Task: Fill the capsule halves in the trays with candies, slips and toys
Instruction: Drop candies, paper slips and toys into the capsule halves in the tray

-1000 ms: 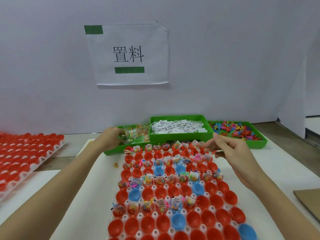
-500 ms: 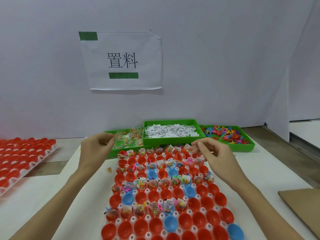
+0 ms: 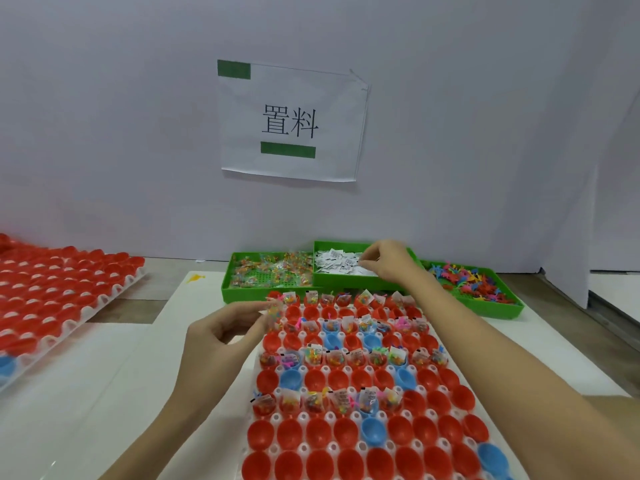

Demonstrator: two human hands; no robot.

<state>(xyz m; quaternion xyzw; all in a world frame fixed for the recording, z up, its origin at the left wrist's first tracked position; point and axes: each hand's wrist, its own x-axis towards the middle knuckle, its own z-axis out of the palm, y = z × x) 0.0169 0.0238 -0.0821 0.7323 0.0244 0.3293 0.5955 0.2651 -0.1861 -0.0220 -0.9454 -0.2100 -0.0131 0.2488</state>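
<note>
Two hands over white tabletop | glossy red and blue capsule halves (image 3: 346, 441) in white tray (image 3: 304, 419) | left hand (image 3: 221, 336) pinches candy packet (image 3: 274, 310) at tray's far-left | right hand (image 3: 389, 261) pinches slips (image 3: 341, 265) in green bin (image 3: 346, 279) | paper sign (image 3: 291, 121) on grey wall

A white table (image 3: 104, 393) carries a white capsule tray (image 3: 353, 415) at 6 o'clock and a 2nd tray (image 3: 52, 299) at 9 o'clock. 3 green bins sit at 12 o'clock: candies (image 3: 270, 271), slips (image 3: 341, 265), toys (image 3: 474, 282).
</note>
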